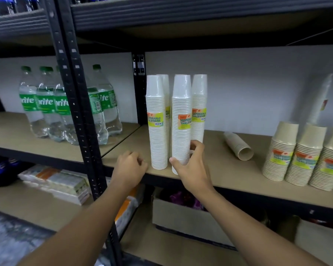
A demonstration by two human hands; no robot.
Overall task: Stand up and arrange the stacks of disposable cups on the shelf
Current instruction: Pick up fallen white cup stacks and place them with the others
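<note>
Both forearms reach up from bottom of frame. Left hand (130, 166) loosely curled, empty, at shelf (229, 169) edge, centre. Right hand (192, 166) fingers (197, 145) wrapped round base of an upright white stack (181, 120). Three more stand beside and behind. One beige stack (238, 145) lies toppled at right.

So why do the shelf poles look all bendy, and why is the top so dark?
In the head view, the wide-angle lens bows the black shelf post near the left edge; the upper shelf shades its own underside, so that band is dim; the tall cup stack far right looks smeared, while the white cup stack by the right hand stays sharp.
</note>
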